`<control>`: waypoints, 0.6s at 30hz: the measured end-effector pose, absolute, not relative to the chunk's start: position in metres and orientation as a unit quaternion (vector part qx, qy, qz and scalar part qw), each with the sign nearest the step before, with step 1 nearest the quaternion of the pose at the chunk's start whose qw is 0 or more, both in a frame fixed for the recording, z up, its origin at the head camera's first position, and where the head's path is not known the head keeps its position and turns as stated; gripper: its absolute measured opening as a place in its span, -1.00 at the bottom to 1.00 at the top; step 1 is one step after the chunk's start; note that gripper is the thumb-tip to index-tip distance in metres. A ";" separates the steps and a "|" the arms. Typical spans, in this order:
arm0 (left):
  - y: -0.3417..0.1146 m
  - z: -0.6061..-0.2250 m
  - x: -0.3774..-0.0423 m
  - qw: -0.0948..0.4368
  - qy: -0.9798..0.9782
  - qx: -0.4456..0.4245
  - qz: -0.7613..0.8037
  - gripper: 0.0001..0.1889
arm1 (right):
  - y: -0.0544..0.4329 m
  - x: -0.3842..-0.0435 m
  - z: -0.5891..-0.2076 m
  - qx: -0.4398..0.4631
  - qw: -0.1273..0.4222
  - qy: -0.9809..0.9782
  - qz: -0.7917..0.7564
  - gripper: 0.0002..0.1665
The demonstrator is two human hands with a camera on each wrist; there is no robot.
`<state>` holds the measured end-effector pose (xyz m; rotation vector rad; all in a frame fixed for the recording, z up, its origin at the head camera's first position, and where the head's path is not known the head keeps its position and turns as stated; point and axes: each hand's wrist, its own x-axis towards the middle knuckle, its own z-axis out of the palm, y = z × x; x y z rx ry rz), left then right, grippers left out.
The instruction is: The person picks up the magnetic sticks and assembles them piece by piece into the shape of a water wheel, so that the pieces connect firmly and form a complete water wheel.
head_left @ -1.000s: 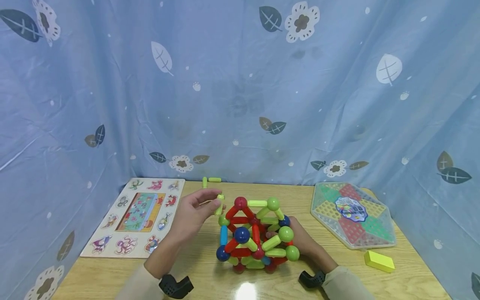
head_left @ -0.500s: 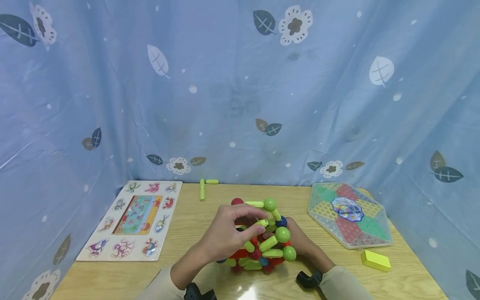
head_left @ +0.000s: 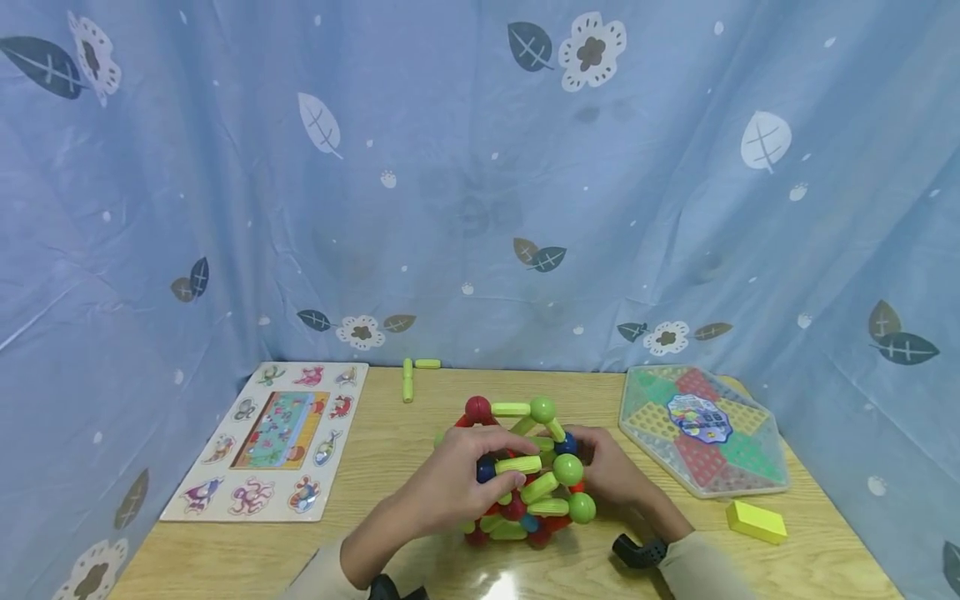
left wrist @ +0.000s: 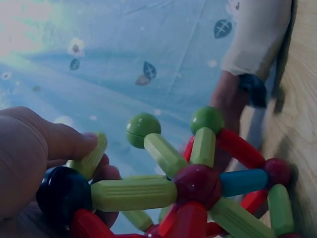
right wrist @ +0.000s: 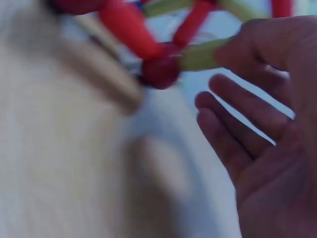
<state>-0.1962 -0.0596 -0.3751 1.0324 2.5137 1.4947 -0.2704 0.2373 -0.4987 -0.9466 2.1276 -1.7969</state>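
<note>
In the head view, a framework of magnetic rods and balls (head_left: pixel 513 507) stands mid-table, in red, yellow-green and blue. My left hand (head_left: pixel 457 479) pinches a yellow-green magnetic rod (head_left: pixel 519 465) between thumb and fingers, one end at a dark blue ball (head_left: pixel 486 469). In the left wrist view that held rod (left wrist: pixel 91 157) shows under the fingertip, just behind the blue ball (left wrist: pixel 64 194). My right hand (head_left: pixel 611 471) holds the framework's right side. Its thumb and forefinger meet over a rod (right wrist: pixel 200 55) in the right wrist view, the other fingers spread loosely.
Several loose yellow-green rods (head_left: pixel 408 382) lie at the table's back. A picture puzzle board (head_left: pixel 341 450) is at the left. At the right are a clear hexagonal case (head_left: pixel 705 429) of coloured pieces and a yellow block (head_left: pixel 756 522). A blue curtain (head_left: pixel 465 183) surrounds the table.
My left hand has carried the rod rightward from the framework's left side to its front, then lowered it beside the blue ball. My right hand has shifted slightly outward along the framework's right side.
</note>
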 end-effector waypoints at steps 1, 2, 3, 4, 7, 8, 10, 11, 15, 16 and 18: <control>-0.060 -0.376 -0.195 0.023 0.811 0.331 0.483 -0.70 | 0.243 -0.270 -0.493 -0.322 0.074 0.721 -0.609 -0.58; -0.060 -0.377 -0.195 0.025 0.810 0.330 0.484 -0.70 | 0.249 -0.268 -0.487 -0.324 0.040 0.727 -0.604 -0.58; -0.060 -0.377 -0.194 0.027 0.809 0.329 0.486 -0.70 | 0.254 -0.266 -0.481 -0.330 0.010 0.729 -0.600 -0.59; -0.060 -0.378 -0.193 0.028 0.808 0.328 0.489 -0.71 | 0.258 -0.263 -0.475 -0.334 -0.018 0.731 -0.594 -0.61; -0.060 -0.379 -0.192 0.023 0.804 0.332 0.493 -0.71 | 0.264 -0.253 -0.452 -0.352 -0.053 0.738 -0.573 -0.64; -0.060 -0.380 -0.192 0.021 0.803 0.334 0.494 -0.72 | 0.264 -0.249 -0.444 -0.363 -0.052 0.742 -0.561 -0.64; -0.061 -0.381 -0.192 0.017 0.800 0.337 0.495 -0.72 | 0.262 -0.241 -0.430 -0.388 -0.040 0.757 -0.524 -0.62; -0.061 -0.381 -0.192 0.015 0.799 0.339 0.496 -0.72 | 0.261 -0.237 -0.423 -0.398 -0.030 0.764 -0.506 -0.62; -0.062 -0.383 -0.193 0.013 0.793 0.346 0.501 -0.72 | 0.247 -0.225 -0.408 -0.426 -0.011 0.788 -0.445 -0.56; -0.063 -0.383 -0.193 0.014 0.792 0.348 0.501 -0.72 | 0.244 -0.223 -0.406 -0.422 -0.010 0.793 -0.440 -0.55; -0.064 -0.385 -0.193 0.017 0.789 0.354 0.503 -0.72 | 0.237 -0.220 -0.405 -0.421 -0.012 0.790 -0.445 -0.55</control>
